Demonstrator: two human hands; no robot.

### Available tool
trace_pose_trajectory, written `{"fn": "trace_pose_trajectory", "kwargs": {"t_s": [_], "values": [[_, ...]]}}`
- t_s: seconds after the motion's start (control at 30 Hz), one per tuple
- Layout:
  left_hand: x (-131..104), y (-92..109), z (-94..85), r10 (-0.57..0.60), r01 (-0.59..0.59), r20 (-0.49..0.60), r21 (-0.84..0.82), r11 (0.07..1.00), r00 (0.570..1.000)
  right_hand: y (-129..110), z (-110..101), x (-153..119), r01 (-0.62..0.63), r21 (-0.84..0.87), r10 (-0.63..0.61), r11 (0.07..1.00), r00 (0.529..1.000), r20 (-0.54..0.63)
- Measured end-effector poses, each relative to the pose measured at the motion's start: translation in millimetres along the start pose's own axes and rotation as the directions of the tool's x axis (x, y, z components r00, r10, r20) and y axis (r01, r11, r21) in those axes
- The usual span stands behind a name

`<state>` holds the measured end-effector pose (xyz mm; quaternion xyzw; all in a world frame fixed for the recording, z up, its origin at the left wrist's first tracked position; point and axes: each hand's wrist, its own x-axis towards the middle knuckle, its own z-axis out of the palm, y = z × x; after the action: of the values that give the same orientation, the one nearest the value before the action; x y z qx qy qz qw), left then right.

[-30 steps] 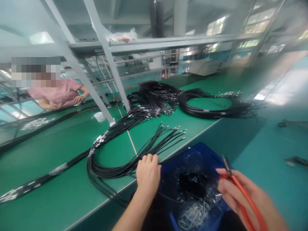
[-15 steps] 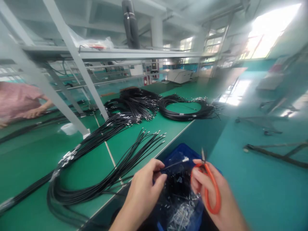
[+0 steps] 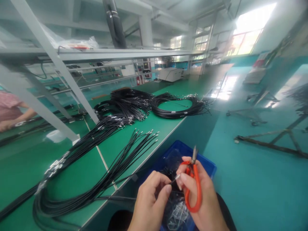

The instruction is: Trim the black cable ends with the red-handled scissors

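Black and thin, a flexible cable (image 3: 173,181) with a pale tip (image 3: 177,176) is held out over a blue plastic bin (image 3: 209,162). It is pinched just short of the tip by the thumb and fingers of the left hand (image 3: 152,195), while the tip seems to be met by the right hand (image 3: 202,191); only a narrow gap is left between the two hands. A pair of red-handled metal cutters (image 3: 198,192) is also gripped in the right palm, blades pointed upward; whether these are fully closed cannot be told. The step in hand is judged to be the handling of this one cable end; for the next move, a firm left pinch and free right fingertips would be called for, with the blades kept clear.

Clear and whitish scraps (image 3: 179,215) are gathered in the bin, which is partly covered by both hands. On the green bench top (image 3: 79,179) a curved bundle of black cables (image 3: 72,207) is laid; beyond it, a dark heap of cables (image 3: 132,99) and a coiled cable ring (image 3: 173,114) are set. The far side is partly blocked by a slanting white metal post (image 3: 60,65), and the right fingers could be hampered by the handles
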<state>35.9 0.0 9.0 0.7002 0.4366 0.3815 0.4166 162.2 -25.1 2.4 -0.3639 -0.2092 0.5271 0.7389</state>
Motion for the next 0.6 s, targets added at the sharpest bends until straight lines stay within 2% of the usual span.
{"fn": "trace_pose_trajectory", "kwargs": {"t_s": [0.1,0.2,0.3,0.37,0.47,0.6], "values": [[-0.4,-2.0,0.4,-0.008,0.009,-0.03,0.024,1.0,1.0,-4.6,-0.5,3.6,0.024,-0.011,-0.024,1.0,0.999,-0.036],[0.6,-2.9,0.3,-0.014,0.014,-0.049,0.01,1.0,0.999,-0.9,0.9,3.7,-0.072,-0.069,0.068,0.995,0.996,-0.058],[0.4,-3.3,1.3,-0.039,0.038,-0.016,-0.037,0.999,0.999,3.9,3.3,1.5,-0.133,-0.074,0.131,0.988,0.991,-0.027],[-0.3,-4.0,1.5,-0.057,0.057,-0.008,-0.048,0.997,0.998,2.7,3.7,1.4,-0.096,-0.04,0.095,0.995,0.995,-0.021],[-0.6,-5.7,-0.1,-0.106,0.103,-0.027,-0.082,0.991,0.994,-2.8,1.7,4.0,-0.001,-0.025,0.0,1.0,0.998,-0.07],[1.6,-7.1,-3.2,-0.149,0.145,-0.017,-0.138,0.98,0.989,0.1,-1.0,5.6,-0.057,-0.061,0.055,0.997,0.998,-0.037]]}}
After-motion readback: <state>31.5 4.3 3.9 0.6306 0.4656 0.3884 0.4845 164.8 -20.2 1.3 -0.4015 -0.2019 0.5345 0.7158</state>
